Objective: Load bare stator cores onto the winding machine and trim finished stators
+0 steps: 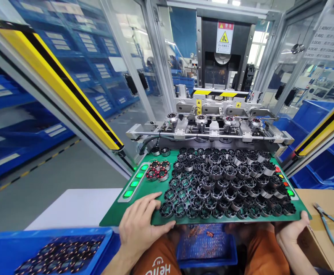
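At the near edge of a green tabletop, your left hand lies palm down with fingers spread, holding nothing, its fingertips just beside the massed stator cores. Your right hand meets the near right corner, thumb along the edge; its other fingers are hidden, so whether it grips the board cannot be told. Black-and-silver cores crowd the middle and right of the surface in close rows, some stacked on others. Four copper-wound stators with red parts sit together on the left, near a strip of lit green buttons; more colored buttons line the right side. Below the tabletop, between your orange-clad knees, a blue tray catches copper-colored scraps. To your near left, a blue bin holds wound stators, while blue-handled pliers rest on a cardboard box at right. Just beyond the cores stands a machine fixture with four round stations in a row, topped by a yellow-and-black striped bar. Farther back, a warning sign marks a dark column, with yellow posts on either side.
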`<state>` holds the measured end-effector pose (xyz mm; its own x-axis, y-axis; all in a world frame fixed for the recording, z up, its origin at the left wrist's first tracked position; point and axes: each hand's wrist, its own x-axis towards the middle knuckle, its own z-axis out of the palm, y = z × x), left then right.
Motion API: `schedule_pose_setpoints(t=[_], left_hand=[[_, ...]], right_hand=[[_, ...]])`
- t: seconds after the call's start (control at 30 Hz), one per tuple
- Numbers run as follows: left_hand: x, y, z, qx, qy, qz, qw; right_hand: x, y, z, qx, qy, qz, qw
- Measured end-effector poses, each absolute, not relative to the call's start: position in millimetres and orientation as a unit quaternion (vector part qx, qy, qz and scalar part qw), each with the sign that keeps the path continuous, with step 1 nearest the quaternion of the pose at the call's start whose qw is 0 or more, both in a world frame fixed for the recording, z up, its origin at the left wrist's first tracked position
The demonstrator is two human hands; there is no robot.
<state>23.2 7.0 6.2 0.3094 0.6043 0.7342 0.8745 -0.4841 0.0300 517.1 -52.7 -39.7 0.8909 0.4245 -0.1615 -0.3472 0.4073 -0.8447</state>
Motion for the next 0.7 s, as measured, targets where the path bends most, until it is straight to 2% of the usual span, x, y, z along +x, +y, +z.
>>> schedule_pose_setpoints(t=[0.7], left_hand=[[17.7,5.8,-4.7,-0.781,-0.461,-0.369,0.203]], right_hand=[[517.3,-52.9,-39.4,-0.492,-0.04,0.238,0.836]])
